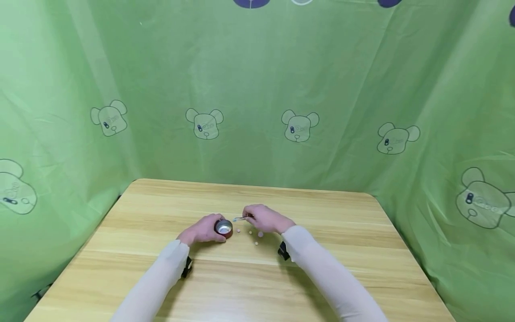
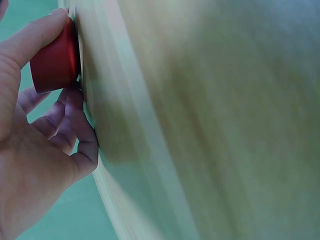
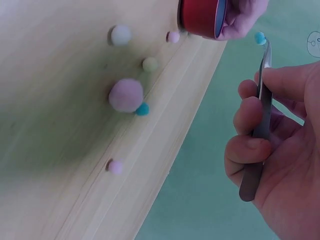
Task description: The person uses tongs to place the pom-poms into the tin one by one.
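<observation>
My left hand (image 1: 206, 228) grips a small round red tin (image 2: 56, 61) around its side, and the tin stands upright on the table. Its open top shows a silvery inside in the head view. In my right hand (image 1: 263, 218) is a pair of metal tweezers (image 3: 264, 100), pinched between thumb and fingers. The tips hold a small blue pom-pom (image 3: 260, 38), raised above the table just right of the tin. Below the right hand, a larger pink pom-pom (image 3: 126, 95) lies beside another blue pom-pom (image 3: 143, 108).
More small pom-poms are scattered on the wooden table (image 1: 225, 286): a white one (image 3: 120, 35), a pale greenish one (image 3: 150, 64), and pink ones, one of them (image 3: 173, 36) close to the tin. A green curtain (image 1: 249, 147) with bear outlines surrounds the table's back and sides.
</observation>
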### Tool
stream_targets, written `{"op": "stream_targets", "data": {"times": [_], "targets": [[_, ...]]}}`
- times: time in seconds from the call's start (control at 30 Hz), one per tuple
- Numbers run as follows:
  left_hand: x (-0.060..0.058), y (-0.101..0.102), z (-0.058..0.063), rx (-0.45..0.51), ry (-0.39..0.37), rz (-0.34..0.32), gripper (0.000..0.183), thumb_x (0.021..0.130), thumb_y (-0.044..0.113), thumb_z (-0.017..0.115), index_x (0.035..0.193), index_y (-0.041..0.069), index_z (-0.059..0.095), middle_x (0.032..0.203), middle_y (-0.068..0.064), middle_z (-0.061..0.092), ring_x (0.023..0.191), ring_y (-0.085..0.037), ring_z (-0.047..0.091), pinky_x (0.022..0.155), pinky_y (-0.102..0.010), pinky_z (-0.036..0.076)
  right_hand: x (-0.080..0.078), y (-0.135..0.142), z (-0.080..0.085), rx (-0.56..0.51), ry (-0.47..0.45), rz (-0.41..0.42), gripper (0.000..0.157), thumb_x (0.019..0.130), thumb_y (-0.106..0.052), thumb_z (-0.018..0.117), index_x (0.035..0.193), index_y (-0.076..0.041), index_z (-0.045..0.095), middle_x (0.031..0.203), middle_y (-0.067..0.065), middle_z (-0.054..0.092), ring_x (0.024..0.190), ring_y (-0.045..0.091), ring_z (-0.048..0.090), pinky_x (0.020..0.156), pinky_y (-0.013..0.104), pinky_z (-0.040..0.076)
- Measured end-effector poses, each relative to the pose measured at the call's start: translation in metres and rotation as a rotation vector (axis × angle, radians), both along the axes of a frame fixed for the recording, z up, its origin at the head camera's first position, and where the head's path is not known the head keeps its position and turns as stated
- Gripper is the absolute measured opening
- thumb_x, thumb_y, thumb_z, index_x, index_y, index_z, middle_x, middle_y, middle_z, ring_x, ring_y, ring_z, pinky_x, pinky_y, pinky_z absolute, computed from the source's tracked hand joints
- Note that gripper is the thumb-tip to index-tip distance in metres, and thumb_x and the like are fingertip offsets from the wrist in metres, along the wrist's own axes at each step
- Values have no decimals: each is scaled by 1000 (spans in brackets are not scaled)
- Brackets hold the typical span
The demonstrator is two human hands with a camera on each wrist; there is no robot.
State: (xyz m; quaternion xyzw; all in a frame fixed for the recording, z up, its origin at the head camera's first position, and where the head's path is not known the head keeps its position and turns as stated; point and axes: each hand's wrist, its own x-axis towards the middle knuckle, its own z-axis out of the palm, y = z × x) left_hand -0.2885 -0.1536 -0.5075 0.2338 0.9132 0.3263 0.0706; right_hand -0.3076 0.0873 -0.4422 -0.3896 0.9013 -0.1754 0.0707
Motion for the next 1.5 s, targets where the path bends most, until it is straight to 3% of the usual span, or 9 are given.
{"op": "stream_targets", "data": {"times": [0.07, 0.3, 0.57, 0.87, 1.0, 1.17, 1.37, 1.5], "targets": [[0, 0, 0, 2, 5, -5, 51, 70, 21, 83, 111, 6, 56, 104, -5, 60, 98, -21, 56, 89, -42, 43, 0, -3, -1, 3, -4, 1, 11, 98, -15, 50, 102, -12, 60, 87, -5, 57, 76, 7, 53, 73, 27, 47], [0, 0, 2, 3, 3, -10, 50, 71, 20, 83, 110, 6, 56, 105, -6, 60, 97, -21, 56, 89, -41, 43, 1, -10, -4, -8, -99, 8, 16, 99, -13, 47, 107, -5, 59, 99, 12, 63, 57, 9, 55, 60, 24, 49], [-1, -1, 0, -3, 4, -10, 52, 70, 22, 83, 111, 6, 55, 105, -5, 60, 98, -21, 56, 89, -42, 43, -1, -19, -8, 48, -19, 5, 12, 98, -14, 49, 104, -12, 60, 94, -2, 61, 72, 5, 55, 73, 23, 48], [1, 0, 1, 7, -3, -3, 51, 70, 20, 83, 111, 5, 55, 105, -6, 60, 99, -22, 55, 90, -43, 43, -2, -24, -13, 52, -89, -24, 11, 98, -15, 49, 103, -11, 58, 91, 3, 60, 58, 9, 55, 53, 23, 48], [1, 0, 1, 4, 0, -3, 51, 71, 20, 83, 111, 6, 55, 105, -6, 60, 98, -21, 55, 90, -43, 43, -2, -25, -13, 72, -58, -31, 11, 98, -14, 50, 103, -12, 59, 89, -3, 58, 62, 7, 53, 57, 21, 47], [0, 0, 0, -1, -4, -2, 50, 71, 20, 83, 111, 6, 55, 104, -4, 59, 98, -21, 55, 89, -42, 43, -2, -27, -12, 77, -66, -33, 12, 98, -13, 49, 103, -10, 59, 88, -3, 57, 64, 9, 54, 57, 23, 47], [0, 0, -1, 6, 8, -6, 50, 71, 19, 83, 110, 6, 56, 103, -4, 60, 97, -21, 55, 89, -43, 43, -2, -29, -14, 86, -18, -37, 10, 97, -16, 50, 101, -13, 59, 91, -4, 59, 77, 9, 54, 71, 24, 47], [-1, 0, -1, 5, 14, -6, 50, 70, 20, 83, 110, 6, 56, 103, -4, 60, 96, -20, 55, 89, -41, 43, -3, -30, -15, 81, -14, -41, 10, 97, -17, 51, 100, -14, 59, 91, -4, 58, 77, 8, 53, 70, 23, 47]]}}
